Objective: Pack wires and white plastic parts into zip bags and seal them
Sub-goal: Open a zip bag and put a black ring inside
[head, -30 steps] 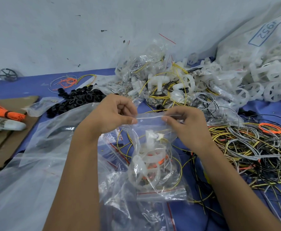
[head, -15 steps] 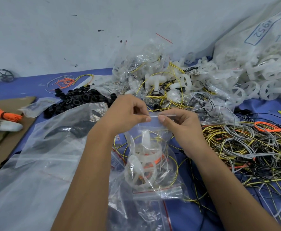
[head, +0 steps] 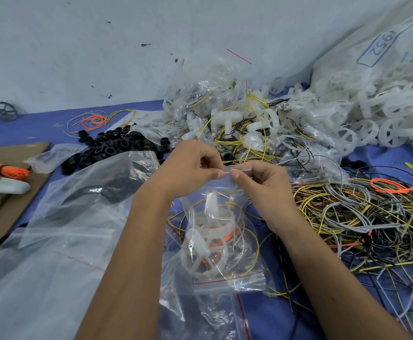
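A clear zip bag [head: 221,217] hangs between my hands over the blue table. Inside it lie a white plastic wheel part [head: 207,249] and coiled yellow and orange wires. My left hand [head: 188,168] pinches the bag's top strip with thumb and forefinger. My right hand [head: 261,182] pinches the same strip, its thumb almost touching my left thumb at the middle of the strip. A tangle of loose wires [head: 362,217] lies to the right. White plastic parts [head: 396,114] are heaped at the back right.
Empty zip bags [head: 212,312] lie under the held bag. A big clear bag [head: 60,217] spreads at the left, beside black rings [head: 112,148]. Filled bags [head: 205,99] pile at the back. Orange ties [head: 2,168] and cardboard [head: 11,153] sit far left.
My thumbs have slid towards each other along the bag's top strip, from a wide gap to almost touching. The bag has lifted slightly.
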The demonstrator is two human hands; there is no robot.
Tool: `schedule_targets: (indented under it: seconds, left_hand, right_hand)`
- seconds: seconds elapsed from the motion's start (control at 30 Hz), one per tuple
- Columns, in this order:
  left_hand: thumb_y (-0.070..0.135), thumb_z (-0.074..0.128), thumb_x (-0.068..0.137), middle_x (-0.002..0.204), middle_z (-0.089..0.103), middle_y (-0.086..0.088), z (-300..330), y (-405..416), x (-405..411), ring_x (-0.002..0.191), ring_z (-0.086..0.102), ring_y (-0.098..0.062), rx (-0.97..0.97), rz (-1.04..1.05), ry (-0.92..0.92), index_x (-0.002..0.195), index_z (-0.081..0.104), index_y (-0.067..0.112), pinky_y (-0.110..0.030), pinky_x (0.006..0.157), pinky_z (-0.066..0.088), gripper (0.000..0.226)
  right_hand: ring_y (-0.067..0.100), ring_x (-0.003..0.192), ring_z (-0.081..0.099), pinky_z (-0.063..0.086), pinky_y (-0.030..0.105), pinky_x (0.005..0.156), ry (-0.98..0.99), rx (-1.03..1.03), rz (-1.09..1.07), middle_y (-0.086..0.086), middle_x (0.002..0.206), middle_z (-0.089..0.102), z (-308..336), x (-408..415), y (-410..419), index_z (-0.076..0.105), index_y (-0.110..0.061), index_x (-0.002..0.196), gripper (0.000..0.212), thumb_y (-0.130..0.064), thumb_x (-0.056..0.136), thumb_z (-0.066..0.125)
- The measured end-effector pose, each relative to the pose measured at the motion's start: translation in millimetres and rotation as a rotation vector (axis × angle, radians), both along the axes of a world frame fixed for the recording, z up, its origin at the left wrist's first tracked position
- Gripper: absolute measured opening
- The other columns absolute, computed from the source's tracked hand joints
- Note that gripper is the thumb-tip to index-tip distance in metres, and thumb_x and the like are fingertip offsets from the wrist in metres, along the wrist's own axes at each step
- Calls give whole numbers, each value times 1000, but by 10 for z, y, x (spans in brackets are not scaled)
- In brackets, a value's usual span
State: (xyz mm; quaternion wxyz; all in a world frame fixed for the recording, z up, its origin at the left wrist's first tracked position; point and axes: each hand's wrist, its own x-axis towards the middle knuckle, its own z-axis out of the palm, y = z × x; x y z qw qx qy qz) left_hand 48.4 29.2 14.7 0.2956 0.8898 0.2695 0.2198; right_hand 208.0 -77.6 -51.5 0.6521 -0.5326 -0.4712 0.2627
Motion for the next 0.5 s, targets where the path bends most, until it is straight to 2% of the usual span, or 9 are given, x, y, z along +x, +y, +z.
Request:
schedule_targets:
  seconds: [0.07, 0.23, 0.37, 0.5]
  left_hand:
    - [11, 82, 85, 76, 72, 2, -4, 6, -6, 71, 63, -9, -3, 7, -2, 80, 78, 14, -13, 64, 45, 8]
    - [14, 84, 84, 71, 70, 9, -20, 44, -59, 65, 59, -1, 3, 72, 17, 76, 76, 22, -9, 62, 43, 13]
    - [11, 84, 84, 73, 70, 7, -29, 85, -125, 67, 60, -4, 26, 67, 19, 71, 71, 27, -15, 65, 46, 24]
    - [10, 82, 84, 72, 68, 11, -36, 76, -117, 66, 59, 1, 33, 51, 23, 72, 70, 27, -14, 65, 46, 25]
  right_hand:
    - [21, 76, 64, 52, 39, 70, 2, 3, -4, 16, 85, 74, -5, -1, 5, 80, -15, 92, 6, -15, 91, 75]
    - [22, 76, 63, 52, 41, 72, 39, 23, -6, 20, 85, 73, -24, 20, 19, 80, -21, 85, 11, -13, 90, 75]
    - [15, 72, 62, 51, 32, 67, -1, 4, -21, 11, 79, 74, -29, 13, 22, 80, -23, 84, 10, -16, 90, 76]
    - [16, 71, 59, 49, 31, 65, 1, 4, -25, 17, 81, 71, -25, 9, 22, 80, -24, 83, 12, -16, 90, 76]
